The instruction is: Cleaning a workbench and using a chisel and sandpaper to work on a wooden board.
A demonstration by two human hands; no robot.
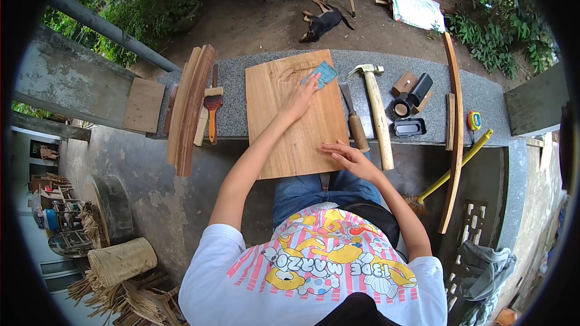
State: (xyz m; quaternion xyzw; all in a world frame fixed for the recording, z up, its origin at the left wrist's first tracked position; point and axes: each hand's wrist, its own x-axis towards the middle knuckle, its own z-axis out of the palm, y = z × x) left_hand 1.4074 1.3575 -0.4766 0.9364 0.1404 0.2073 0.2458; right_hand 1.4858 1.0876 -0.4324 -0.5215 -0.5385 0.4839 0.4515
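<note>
A wide, light-brown wooden board (272, 127) lies on the grey granite bench, its near end reaching over my lap. My left hand (301, 98) is stretched far up the board. Its fingers press a blue-green sheet of sandpaper (327, 74) onto the wood close to the far right corner. Nearer to me, my right hand (351, 159) lies on the board's lower right edge, fingers extended, holding nothing. Just right of the board are a chisel (356, 122) with a wooden handle and a claw hammer (377, 115).
On the bench's left lie wooden strips (192, 108) and a paintbrush (212, 108). To the right are a black cylindrical tool (417, 93), a small black tray (410, 127), a long curved wooden strip (455, 145) and a tape measure (474, 121). A dog (327, 22) lies beyond the bench.
</note>
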